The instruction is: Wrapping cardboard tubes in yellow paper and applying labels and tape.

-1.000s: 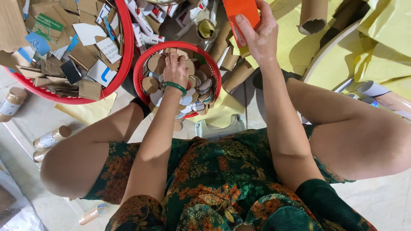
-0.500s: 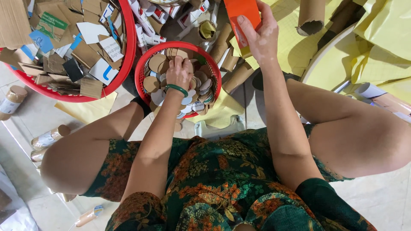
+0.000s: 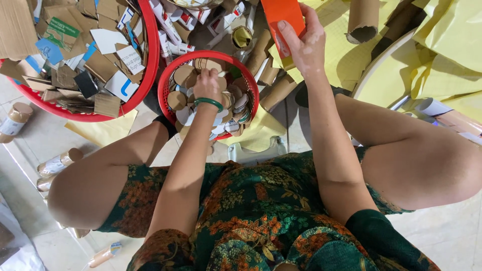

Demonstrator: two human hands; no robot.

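Little had shifted over the last second: both hands stayed where they were, and only the view drifted slightly.

The yellow sheets [image 3: 442, 45] filled the floor to the right of and beyond the small red basket [image 3: 165, 93], with one corner tucked under its near edge. The large red basket [image 3: 149, 60] of cardboard scraps [image 3: 100, 65] sat just to the small basket's left, the rims almost touching. That left no free gap on that side. Cardboard tubes [image 3: 362, 20] lay beyond and to the right of the small basket, some leaning against its far rim. Open room was found only on the near side of the small basket, on the pale tiled floor [image 3: 30, 145] between the person's knees, and further left, where a few capped rolls [image 3: 12, 120] lay.

The orange card [image 3: 283, 12] stayed raised above and to the right of the small basket. The right hand [image 3: 304, 45] was closed on the card's lower edge, with the thumb pressed flat on its face. The left hand [image 3: 208, 85] remained inside the small basket, fingers curled down among the brown card discs [image 3: 183, 75]. Whether it had pinched a disc could not be told, as the fingertips were buried. A green bangle [image 3: 208, 103] sat on that wrist, over the basket's middle.

With both hands unmoved, the picking among the discs looked to be in progress rather than finished.
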